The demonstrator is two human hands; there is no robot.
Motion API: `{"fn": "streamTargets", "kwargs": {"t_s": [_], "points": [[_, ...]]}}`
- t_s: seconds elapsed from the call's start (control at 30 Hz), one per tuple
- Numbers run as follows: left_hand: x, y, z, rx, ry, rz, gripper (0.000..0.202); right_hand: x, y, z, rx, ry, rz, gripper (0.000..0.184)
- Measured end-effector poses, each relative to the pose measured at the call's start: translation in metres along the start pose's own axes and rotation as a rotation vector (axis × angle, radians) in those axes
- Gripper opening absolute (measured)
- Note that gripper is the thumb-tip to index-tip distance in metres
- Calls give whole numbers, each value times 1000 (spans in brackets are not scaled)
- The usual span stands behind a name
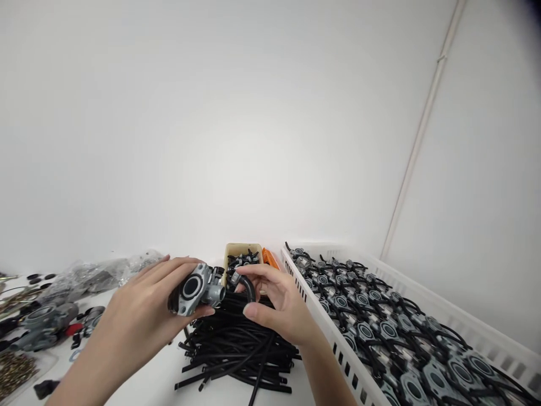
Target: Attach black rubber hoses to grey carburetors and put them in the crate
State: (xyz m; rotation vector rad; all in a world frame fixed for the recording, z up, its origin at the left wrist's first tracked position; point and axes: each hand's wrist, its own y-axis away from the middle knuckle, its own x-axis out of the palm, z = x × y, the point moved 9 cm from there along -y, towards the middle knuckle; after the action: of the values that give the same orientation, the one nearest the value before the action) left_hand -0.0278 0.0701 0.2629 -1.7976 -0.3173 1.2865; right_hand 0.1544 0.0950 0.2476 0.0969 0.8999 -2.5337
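Note:
My left hand (pixel 143 310) is closed around a grey metal carburetor-like part (pixel 198 288) with a round opening and a flange, held above the table. My right hand (pixel 276 301) pinches a short black rubber hose (pixel 245 283) whose end, with a small metal clip, meets the part's side fitting. Directly under both hands lies a heap of cut black hoses (pixel 236 349).
A white slotted crate (pixel 338 347) on the right holds several finished grey parts with hoses. Behind the hands stand a small beige bin of clips (pixel 243 256) and an orange piece (pixel 270 258). At left are plastic bags (pixel 93 273), loose grey parts (pixel 46 324) and small hardware. A white wall stands behind.

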Motion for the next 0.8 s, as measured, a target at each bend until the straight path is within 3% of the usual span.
{"fn": "streamTargets", "kwargs": {"t_s": [0.17,0.23,0.47,0.8], "points": [[-14,6,5,122,-79,-48,46,22,-2,-7,64,-279,221,50],[-16,7,7,119,-119,-46,45,26,-3,-12,81,-332,233,50],[-12,8,3,154,-188,-30,46,21,-8,-24,25,-110,-98,27],[-11,8,0,197,-233,-11,49,27,2,8,-298,321,-248,20]]}}
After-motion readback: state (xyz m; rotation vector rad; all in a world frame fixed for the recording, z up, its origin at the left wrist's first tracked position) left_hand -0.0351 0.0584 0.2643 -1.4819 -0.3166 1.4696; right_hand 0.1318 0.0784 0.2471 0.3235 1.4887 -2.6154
